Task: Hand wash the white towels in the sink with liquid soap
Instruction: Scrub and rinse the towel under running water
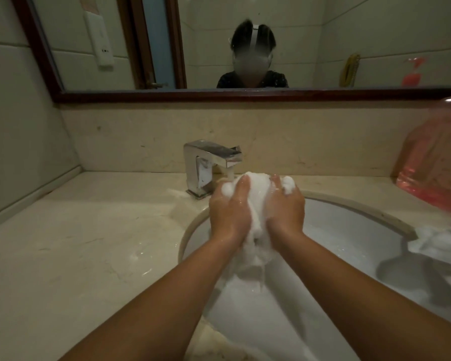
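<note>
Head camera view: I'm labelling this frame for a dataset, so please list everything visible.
white sudsy cloth towel: one, white, held above the sink under the faucet
second white cloth towel: one, white, over the sink's right rim
white oval ceramic sink: one, white, set in the counter
square chrome metal faucet: one, silver, behind the sink, water running
beige stone counter: one, beige, around the sink
pink translucent plastic container: one, pink, counter's far right
dark wood-framed mirror: one, brown frame, wall above the backsplash
left grip: one, holds the towel's left side
right grip: one, holds the towel's right side
</note>
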